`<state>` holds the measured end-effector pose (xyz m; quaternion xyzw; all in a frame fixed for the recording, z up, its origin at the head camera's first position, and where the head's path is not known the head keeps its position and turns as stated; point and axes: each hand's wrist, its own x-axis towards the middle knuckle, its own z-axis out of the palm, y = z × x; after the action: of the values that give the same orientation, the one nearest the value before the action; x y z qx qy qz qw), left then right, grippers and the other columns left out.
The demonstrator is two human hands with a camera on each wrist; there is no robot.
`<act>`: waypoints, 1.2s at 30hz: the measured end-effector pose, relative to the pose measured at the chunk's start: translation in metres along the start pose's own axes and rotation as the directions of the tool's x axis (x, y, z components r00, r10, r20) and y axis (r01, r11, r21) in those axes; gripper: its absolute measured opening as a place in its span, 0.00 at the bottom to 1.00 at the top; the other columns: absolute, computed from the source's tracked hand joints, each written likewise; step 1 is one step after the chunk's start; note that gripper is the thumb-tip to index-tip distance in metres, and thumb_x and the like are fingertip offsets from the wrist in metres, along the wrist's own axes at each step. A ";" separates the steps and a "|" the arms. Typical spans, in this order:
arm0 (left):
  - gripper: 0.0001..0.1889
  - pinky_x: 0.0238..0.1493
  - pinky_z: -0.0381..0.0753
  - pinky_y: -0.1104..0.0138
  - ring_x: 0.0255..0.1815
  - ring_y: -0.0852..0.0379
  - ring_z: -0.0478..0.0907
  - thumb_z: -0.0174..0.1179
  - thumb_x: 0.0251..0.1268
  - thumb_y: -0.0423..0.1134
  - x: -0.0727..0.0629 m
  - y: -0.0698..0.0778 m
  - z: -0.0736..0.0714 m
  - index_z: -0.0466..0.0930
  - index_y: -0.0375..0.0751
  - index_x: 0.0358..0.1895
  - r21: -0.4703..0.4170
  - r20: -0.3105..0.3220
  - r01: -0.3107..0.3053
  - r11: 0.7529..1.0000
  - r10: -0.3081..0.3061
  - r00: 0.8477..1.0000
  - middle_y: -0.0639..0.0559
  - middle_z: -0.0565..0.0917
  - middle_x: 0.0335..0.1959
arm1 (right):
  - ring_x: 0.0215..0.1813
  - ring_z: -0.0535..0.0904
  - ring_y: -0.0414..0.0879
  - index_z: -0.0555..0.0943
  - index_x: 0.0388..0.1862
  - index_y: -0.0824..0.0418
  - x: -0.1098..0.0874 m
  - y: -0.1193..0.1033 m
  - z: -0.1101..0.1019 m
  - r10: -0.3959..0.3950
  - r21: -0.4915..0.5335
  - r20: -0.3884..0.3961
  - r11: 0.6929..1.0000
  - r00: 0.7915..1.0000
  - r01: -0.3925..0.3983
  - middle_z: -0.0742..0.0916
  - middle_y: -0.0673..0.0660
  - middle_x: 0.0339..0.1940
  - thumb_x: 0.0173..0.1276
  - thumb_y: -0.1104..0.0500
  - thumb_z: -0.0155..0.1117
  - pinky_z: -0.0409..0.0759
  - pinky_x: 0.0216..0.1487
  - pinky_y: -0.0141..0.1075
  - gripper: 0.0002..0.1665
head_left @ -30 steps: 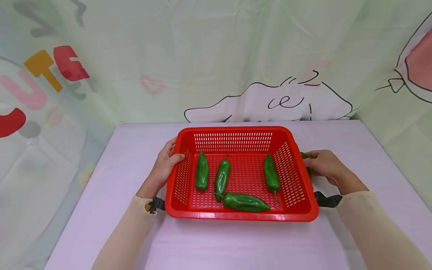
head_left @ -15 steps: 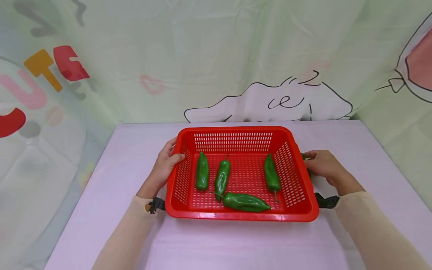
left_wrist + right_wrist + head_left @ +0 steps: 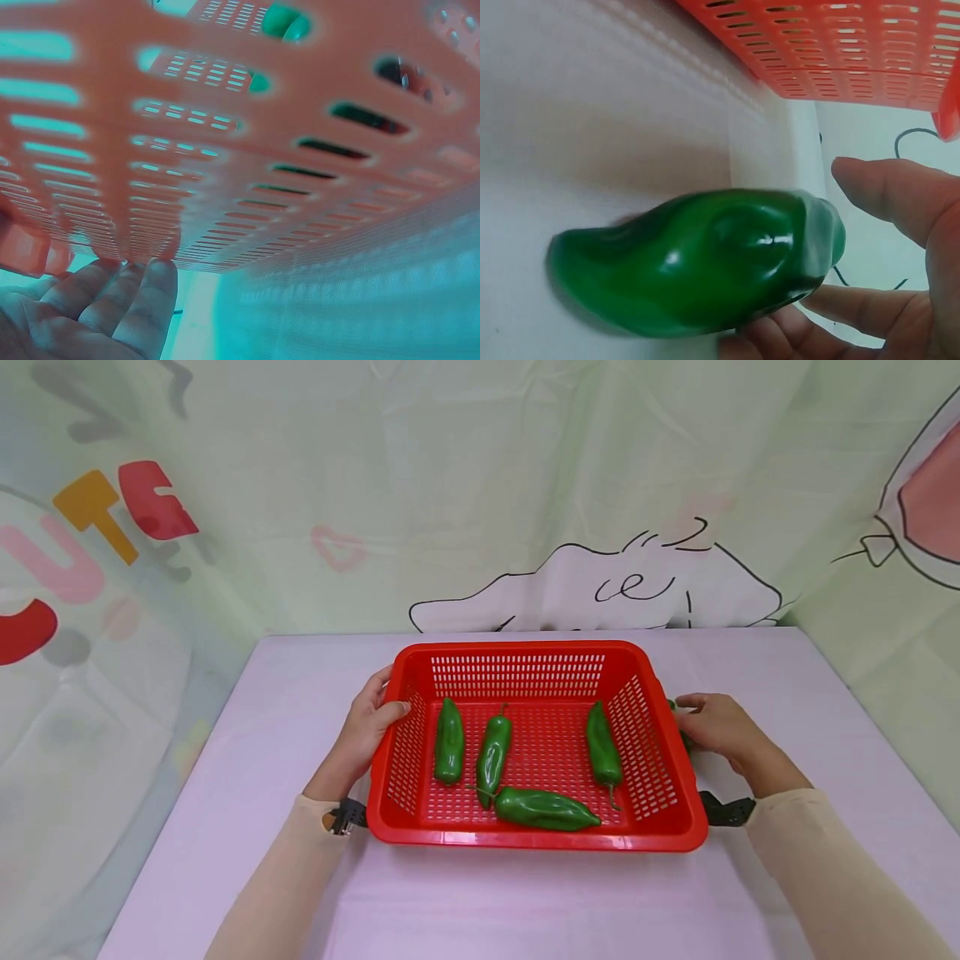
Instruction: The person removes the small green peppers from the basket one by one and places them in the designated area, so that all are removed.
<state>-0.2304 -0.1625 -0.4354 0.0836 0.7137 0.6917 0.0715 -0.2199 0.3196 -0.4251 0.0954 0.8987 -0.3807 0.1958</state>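
A red plastic basket [image 3: 540,839] sits in the middle of the table in the head view. My left hand [image 3: 366,722] grips its left rim, thumb over the edge. In the left wrist view, the fingers [image 3: 142,300] of that hand lie against the outside of the slotted wall. Beside the basket's right wall, my right hand [image 3: 722,724] is at a green pepper [image 3: 690,262] lying on the table. The right wrist view has its thumb apart from the pepper and the other fingers beyond it, partly hidden. In the head view, the hand and rim mostly cover this pepper.
Inside the basket lie several green peppers: two at the left [image 3: 449,743] [image 3: 494,756], a crosswise pepper [image 3: 546,810] in front and one more pepper [image 3: 603,747] at the right. A pale cloth covers the table [image 3: 555,902]. A printed curtain [image 3: 480,502] hangs behind it.
My right hand and forearm have shifted very slightly, and less of the pepper beside the basket shows past the hand. My left hand, the basket and its peppers stay as they were.
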 end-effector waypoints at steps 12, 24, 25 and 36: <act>0.35 0.49 0.89 0.50 0.65 0.31 0.78 0.52 0.73 0.31 0.000 0.000 0.000 0.55 0.44 0.82 0.008 -0.004 0.005 1.000 -0.005 1.000 0.38 0.74 0.72 | 0.65 0.70 0.76 0.50 0.82 0.75 -0.019 -0.024 -0.012 -0.029 -0.039 -0.107 0.999 0.994 0.025 0.65 0.83 0.74 0.78 0.36 0.52 0.82 0.58 0.68 0.54; 0.34 0.49 0.89 0.50 0.64 0.30 0.78 0.51 0.74 0.30 0.002 -0.001 -0.001 0.55 0.43 0.82 0.004 -0.004 -0.012 1.000 0.012 1.000 0.38 0.74 0.72 | 0.68 0.68 0.76 0.48 0.84 0.70 -0.036 -0.050 -0.021 -0.080 -0.031 -0.181 0.997 0.980 0.076 0.65 0.81 0.75 0.77 0.35 0.52 0.80 0.59 0.70 0.54; 0.34 0.49 0.89 0.50 0.65 0.30 0.78 0.51 0.74 0.30 0.002 -0.001 -0.001 0.55 0.43 0.82 0.004 -0.004 -0.012 1.000 0.012 1.000 0.38 0.74 0.72 | 0.67 0.69 0.76 0.49 0.84 0.70 -0.038 -0.052 -0.022 -0.086 -0.036 -0.188 0.996 0.978 0.081 0.66 0.81 0.75 0.77 0.35 0.52 0.80 0.59 0.70 0.54; 0.34 0.50 0.88 0.50 0.65 0.31 0.78 0.51 0.74 0.30 0.001 0.002 0.000 0.55 0.43 0.82 0.005 -0.007 -0.005 1.000 0.005 1.000 0.38 0.74 0.72 | 0.60 0.76 0.70 0.54 0.84 0.67 -0.061 -0.091 -0.017 -0.192 -0.063 -0.227 0.981 0.955 0.182 0.72 0.76 0.70 0.77 0.39 0.56 0.89 0.48 0.54 0.50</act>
<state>-0.2312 -0.1620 -0.4339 0.0833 0.7155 0.6904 0.0670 -0.1992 0.2675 -0.3291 0.0497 0.9281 -0.3649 0.0546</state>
